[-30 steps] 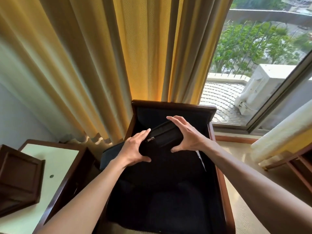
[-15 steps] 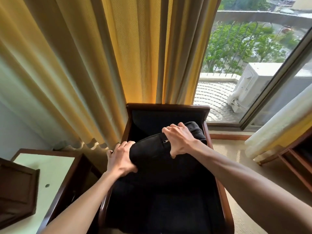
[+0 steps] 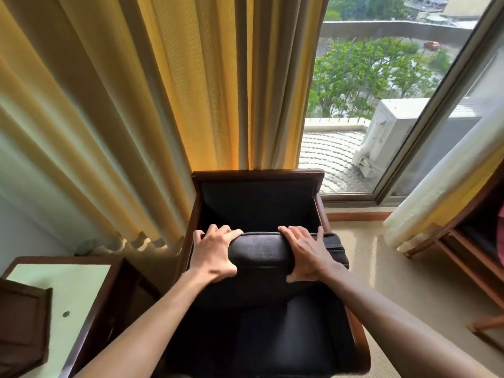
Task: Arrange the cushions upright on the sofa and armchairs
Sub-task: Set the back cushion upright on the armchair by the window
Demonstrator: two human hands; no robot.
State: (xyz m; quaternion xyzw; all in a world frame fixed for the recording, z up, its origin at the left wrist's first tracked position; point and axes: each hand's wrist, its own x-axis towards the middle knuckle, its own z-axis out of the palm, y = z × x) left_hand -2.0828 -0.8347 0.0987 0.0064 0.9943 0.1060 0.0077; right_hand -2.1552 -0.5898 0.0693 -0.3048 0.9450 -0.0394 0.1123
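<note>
Both hands grip 1 dark, soft rectangular fabric cushion [image 3: 259,257] inside the dark-upholstered wooden-framed armchair [image 3: 256,177]. The left hand [image 3: 214,255] and right hand [image 3: 306,255] each curl fingers over its top edge, thumbs on the near face, so it stands on the seat a little forward of the backrest. I judge this cushion nearly placed: it needs leaning back and releasing. The sofa and any other armchairs are out of view, so their state cannot be told.
</note>
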